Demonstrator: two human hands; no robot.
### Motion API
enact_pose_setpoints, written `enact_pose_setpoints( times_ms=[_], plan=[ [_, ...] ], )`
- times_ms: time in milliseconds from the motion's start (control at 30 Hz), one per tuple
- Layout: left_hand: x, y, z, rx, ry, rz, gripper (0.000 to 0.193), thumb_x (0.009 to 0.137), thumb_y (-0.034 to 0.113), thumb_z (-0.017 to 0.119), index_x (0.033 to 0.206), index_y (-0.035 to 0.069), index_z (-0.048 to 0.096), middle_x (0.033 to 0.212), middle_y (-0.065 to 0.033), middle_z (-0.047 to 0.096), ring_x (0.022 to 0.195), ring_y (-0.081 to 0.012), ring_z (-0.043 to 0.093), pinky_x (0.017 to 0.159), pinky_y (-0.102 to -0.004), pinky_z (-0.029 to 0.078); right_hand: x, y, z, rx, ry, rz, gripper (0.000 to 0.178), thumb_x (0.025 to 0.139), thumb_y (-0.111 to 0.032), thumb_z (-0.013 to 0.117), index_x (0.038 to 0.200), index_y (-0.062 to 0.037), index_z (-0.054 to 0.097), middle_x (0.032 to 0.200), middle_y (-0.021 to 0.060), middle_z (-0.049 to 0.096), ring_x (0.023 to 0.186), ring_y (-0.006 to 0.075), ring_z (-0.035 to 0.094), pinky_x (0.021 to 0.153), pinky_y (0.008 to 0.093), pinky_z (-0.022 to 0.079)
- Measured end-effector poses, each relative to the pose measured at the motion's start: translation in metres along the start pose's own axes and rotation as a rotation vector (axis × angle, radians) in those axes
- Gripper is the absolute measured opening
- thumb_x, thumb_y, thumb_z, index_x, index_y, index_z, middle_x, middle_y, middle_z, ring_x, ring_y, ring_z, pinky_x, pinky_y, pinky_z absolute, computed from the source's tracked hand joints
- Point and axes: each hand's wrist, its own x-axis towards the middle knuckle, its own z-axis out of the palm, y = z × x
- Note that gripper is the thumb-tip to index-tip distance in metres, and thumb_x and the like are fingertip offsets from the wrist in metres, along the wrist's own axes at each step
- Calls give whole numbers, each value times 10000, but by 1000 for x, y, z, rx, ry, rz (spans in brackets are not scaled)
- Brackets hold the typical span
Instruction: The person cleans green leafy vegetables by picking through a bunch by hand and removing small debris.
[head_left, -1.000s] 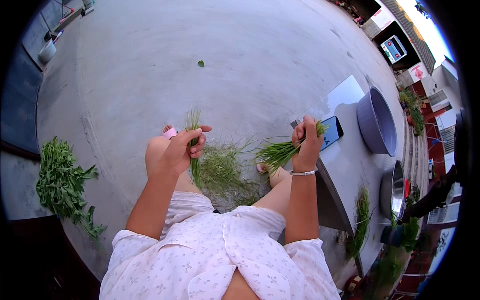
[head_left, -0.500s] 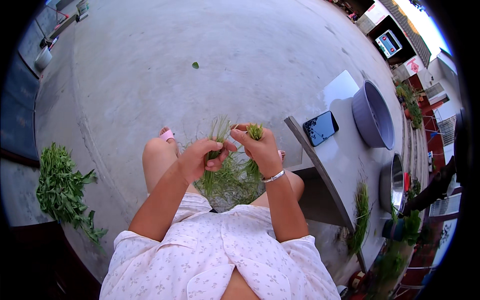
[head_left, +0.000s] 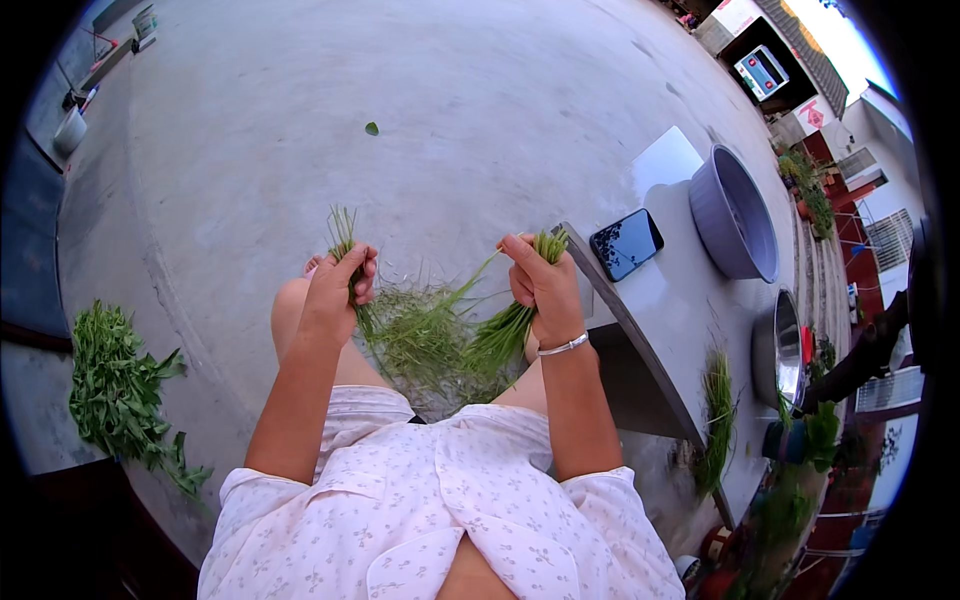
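My left hand [head_left: 335,295] is closed around a small bunch of thin, chive-like green stalks [head_left: 342,230], whose pale ends stick up above the fist. To its right, my right hand [head_left: 545,290] grips a thicker bunch of the same green stalks [head_left: 500,342], with cut-looking tips above the thumb and the long part hanging down. From its thumb and forefinger a few loose strands [head_left: 470,288] slant down to the left. Between my legs lies a loose heap of green stalks and trimmings [head_left: 420,330] on the ground.
At right stands a low table [head_left: 650,335] bearing a phone [head_left: 627,244], a purple basin [head_left: 735,215], a steel bowl [head_left: 778,345] and more green stalks [head_left: 716,420]. Leafy greens [head_left: 120,385] lie on the floor at left. A single leaf [head_left: 372,128] lies ahead on the concrete.
My hands have moved apart: the left one outward to the left, the right one outward to the right, each keeping its bunch. Loose strands now trail from the right fingertips.
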Motion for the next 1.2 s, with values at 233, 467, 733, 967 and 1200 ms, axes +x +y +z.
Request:
enact_pose_setpoints(
  times_ms=[233, 467, 733, 967, 1200],
  plan=[
    [-13, 3, 22, 140, -152, -77, 171, 824, 164, 727, 920, 65, 627, 634, 74, 473, 455, -16, 296, 414, -199, 201, -1, -3, 0, -16, -111, 37, 199, 889, -202, 657, 857, -7, 640, 510, -81, 353, 407, 19, 300, 388, 198, 192],
    [-23, 3, 48, 229, -313, -209, 158, 841, 159, 707, 940, 44, 660, 646, 77, 501, 480, -7, 316, 429, -195, 204, -5, -4, 8, -71, -203, 53, 203, 882, -190, 670, 881, 10, 637, 549, -63, 439, 421, 13, 324, 392, 194, 205],
    [-22, -4, 55, 191, -288, -171, 172, 795, 186, 764, 862, 57, 671, 612, 78, 501, 469, -7, 349, 422, -201, 207, -12, 10, 12, -175, -227, 31, 154, 859, -149, 697, 897, -2, 669, 593, -50, 512, 448, 14, 387, 390, 186, 259],
    [-23, -4, 55, 214, -228, -118, 162, 800, 180, 759, 853, 63, 661, 618, 86, 490, 470, -2, 341, 424, -195, 206, -14, 3, 10, -149, -219, 78, 118, 848, -125, 697, 874, -17, 657, 585, -56, 506, 451, 6, 389, 386, 184, 257],
    [-22, -7, 49, 249, -236, -114, 143, 802, 168, 754, 839, 74, 653, 605, 95, 465, 464, 0, 323, 422, -195, 197, -9, -7, 2, 92, -92, 66, 80, 853, -114, 668, 878, -51, 626, 526, -82, 388, 410, 18, 320, 380, 189, 225]
  ],
)
